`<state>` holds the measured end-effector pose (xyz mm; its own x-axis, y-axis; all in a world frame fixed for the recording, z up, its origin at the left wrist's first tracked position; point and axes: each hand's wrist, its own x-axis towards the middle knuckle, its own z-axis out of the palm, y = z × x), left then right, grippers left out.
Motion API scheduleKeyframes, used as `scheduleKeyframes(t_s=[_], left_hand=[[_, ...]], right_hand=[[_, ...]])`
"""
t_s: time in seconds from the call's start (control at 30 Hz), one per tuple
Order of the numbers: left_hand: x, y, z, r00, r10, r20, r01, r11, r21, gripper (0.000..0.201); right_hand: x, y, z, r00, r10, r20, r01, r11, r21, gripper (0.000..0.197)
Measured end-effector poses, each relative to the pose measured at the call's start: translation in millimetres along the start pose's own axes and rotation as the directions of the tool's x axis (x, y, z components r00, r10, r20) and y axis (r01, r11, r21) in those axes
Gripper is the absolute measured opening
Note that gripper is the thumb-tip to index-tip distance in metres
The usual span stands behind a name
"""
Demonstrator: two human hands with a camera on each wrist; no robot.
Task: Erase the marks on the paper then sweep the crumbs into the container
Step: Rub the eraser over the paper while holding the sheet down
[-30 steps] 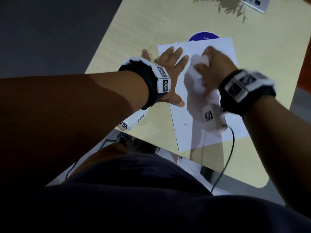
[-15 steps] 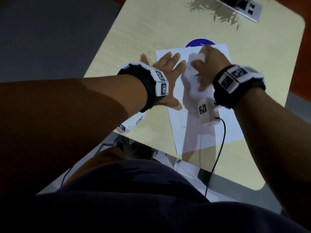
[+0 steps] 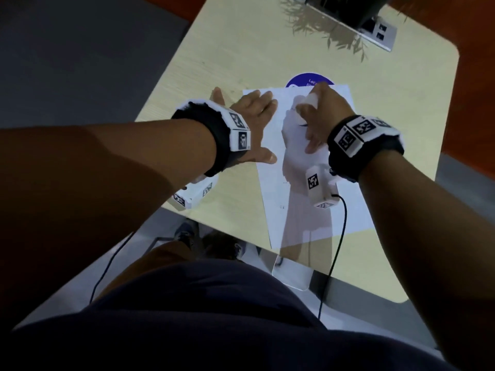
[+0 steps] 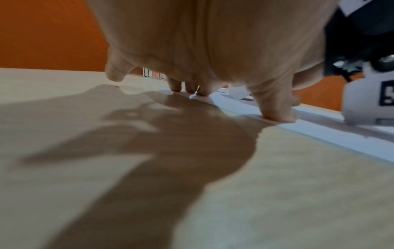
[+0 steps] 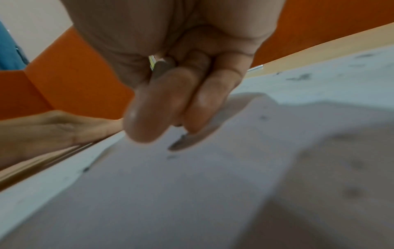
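Note:
A white sheet of paper (image 3: 302,223) lies on the pale wooden table (image 3: 241,49). My left hand (image 3: 249,116) lies flat, fingers spread, and presses the sheet's left edge; its fingertips (image 4: 277,114) sit on the paper (image 4: 319,133). My right hand (image 3: 324,113) is over the far part of the sheet with its fingers curled round a white eraser (image 3: 310,99), whose tip is down on the paper. A dark pencil mark (image 5: 181,143) shows just under the right hand (image 5: 181,75). Small dark crumbs (image 5: 298,77) are scattered over the paper (image 5: 192,193).
A round blue disc (image 3: 302,79) peeks out beyond the paper's far edge. A clear plastic container (image 3: 292,274) sits at the table's near edge. A power socket panel (image 3: 377,33) is at the far end. A black cable (image 3: 340,236) hangs from my right wrist.
My right hand has slid with the eraser toward the paper's far edge. The left hand has stayed flat on the left edge.

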<state>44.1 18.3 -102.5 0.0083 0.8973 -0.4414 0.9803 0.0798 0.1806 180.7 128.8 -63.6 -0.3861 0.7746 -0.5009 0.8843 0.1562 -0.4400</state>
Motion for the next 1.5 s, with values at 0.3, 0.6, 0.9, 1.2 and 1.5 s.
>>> scheduleKeyframes(t_s=[0.3,0.6,0.9,1.2,1.5], left_hand=[[-1.3,-0.4,3.0,0.999,-0.036,-0.011,0.036,0.999,-0.009,0.108],[3.4,-4.6,6.7,0.998,-0.061,-0.017,0.061,0.998,-0.022,0.119],[1.5,-4.1,5.3,0.997,-0.069,-0.02,0.068,0.997,-0.027,0.116],[1.9,-3.5,2.5,0.996,-0.09,-0.011,0.09,0.995,-0.041,0.118],[0.4,-1.9,0.0,0.994,-0.105,-0.027,0.103,0.992,-0.069,0.12]], right_hand=[[-25.6,-7.1,17.2,0.99,-0.078,0.116,0.083,0.996,-0.036,0.014],[-26.2,-7.5,22.9,0.984,-0.081,0.159,0.089,0.995,-0.043,0.011],[-24.4,-10.6,22.4,0.979,-0.103,0.175,0.116,0.991,-0.067,0.012],[-20.7,-18.3,20.2,0.977,-0.101,0.187,0.113,0.992,-0.057,0.011],[-13.5,-21.7,20.3,0.975,-0.143,0.172,0.157,0.985,-0.07,0.008]])
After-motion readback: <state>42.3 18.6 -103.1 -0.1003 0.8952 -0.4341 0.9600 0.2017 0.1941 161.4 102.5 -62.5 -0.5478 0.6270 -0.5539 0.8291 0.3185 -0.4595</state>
